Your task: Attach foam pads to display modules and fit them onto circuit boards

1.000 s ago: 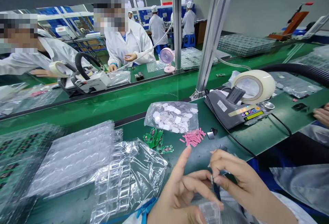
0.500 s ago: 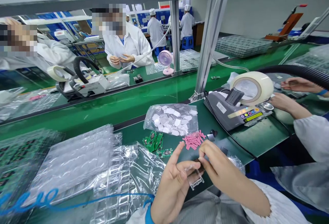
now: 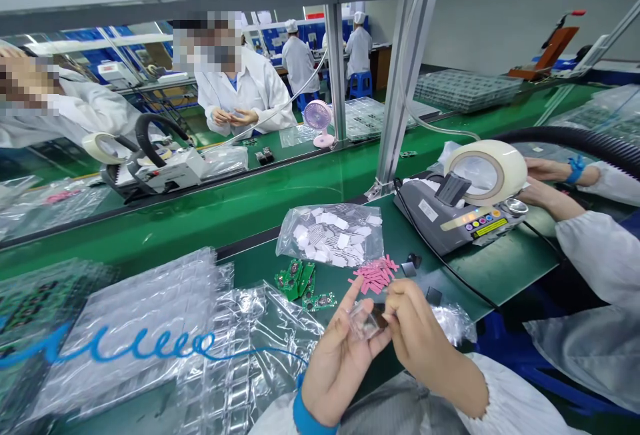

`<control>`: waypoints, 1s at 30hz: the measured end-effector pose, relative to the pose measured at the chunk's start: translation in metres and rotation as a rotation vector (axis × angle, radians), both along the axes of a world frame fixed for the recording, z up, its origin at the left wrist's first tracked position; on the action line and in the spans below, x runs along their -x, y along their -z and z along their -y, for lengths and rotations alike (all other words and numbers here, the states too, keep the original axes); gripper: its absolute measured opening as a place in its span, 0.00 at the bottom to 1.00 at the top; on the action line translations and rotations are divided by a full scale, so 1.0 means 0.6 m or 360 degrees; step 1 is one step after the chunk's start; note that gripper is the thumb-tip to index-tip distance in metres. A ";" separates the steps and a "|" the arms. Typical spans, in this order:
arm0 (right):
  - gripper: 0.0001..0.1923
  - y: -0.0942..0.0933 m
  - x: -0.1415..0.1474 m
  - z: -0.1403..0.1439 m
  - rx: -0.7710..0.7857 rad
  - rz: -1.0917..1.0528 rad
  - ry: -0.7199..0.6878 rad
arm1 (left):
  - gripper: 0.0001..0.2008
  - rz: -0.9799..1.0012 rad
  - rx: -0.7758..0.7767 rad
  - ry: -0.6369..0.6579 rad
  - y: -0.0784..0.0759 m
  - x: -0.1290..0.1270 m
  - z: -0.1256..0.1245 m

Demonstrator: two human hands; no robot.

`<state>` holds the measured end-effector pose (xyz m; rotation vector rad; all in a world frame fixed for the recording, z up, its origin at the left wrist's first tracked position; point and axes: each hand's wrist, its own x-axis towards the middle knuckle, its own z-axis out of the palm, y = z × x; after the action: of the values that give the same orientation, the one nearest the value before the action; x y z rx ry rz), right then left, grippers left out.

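Clear plastic case (image 3: 362,323) has shifted toward eleven o'clock, gripped by my left hand (image 3: 337,358); at its three, my right hand (image 3: 416,330) pinches a dark piece (image 3: 379,315).

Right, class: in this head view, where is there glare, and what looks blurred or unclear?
In the head view, glare streaks the clear plastic, a pale sheen lies on the bench at right, the circuit boards near the left edge look smeared, and the clear piece in the left fingers is hard to make out.

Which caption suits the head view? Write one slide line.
Left hand holds a clear plastic piece, right hand at its edge, near pink strips.
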<state>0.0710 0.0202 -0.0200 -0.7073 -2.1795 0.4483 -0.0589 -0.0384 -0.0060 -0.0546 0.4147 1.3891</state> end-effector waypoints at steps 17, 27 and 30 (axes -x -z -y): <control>0.11 0.033 -0.112 -0.031 0.0347 0.0406 0.0298 | 0.42 0.0124 -0.0010 0.0121 -0.004 -0.009 -0.006; 0.11 -0.051 -0.039 -0.008 -0.0204 0.0188 -0.0129 | 0.30 -0.0474 -0.0041 0.0029 -0.038 -0.024 0.018; 0.16 -0.043 -0.053 -0.014 -0.0064 0.0029 -0.0022 | 0.25 -0.0542 0.0037 -0.0016 -0.035 -0.014 0.018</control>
<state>0.1030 0.0285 0.0060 -0.6772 -2.2057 0.4054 -0.0506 -0.0490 0.0147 0.1637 0.7143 1.4065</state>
